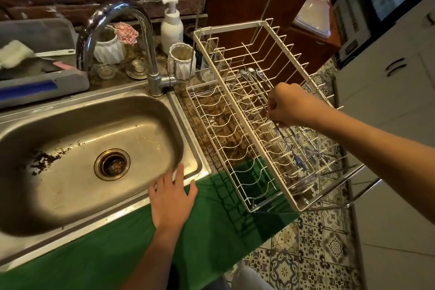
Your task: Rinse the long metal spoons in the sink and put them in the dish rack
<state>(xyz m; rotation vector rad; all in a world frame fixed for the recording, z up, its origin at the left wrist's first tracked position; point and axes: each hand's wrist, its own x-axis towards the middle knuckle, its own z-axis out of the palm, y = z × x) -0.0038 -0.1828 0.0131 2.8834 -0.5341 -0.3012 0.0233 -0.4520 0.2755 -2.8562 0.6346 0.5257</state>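
Note:
Three long metal spoons lie lengthwise in the upper tier of the white wire dish rack, bowls pointing away from me. My right hand hovers over the rack, fingers pinched on the spoon handles. Several small forks lie in the same tier nearer to me. My left hand rests flat, fingers spread, on the front right rim of the steel sink. The sink basin holds no spoons, only dark crumbs at the left. The tap shows no running water.
A soap pump bottle, white ribbed cups and small glass jars stand behind the sink. A grey tray with a sponge sits at the far left. A green cloth covers the counter front. White cabinets stand at the right.

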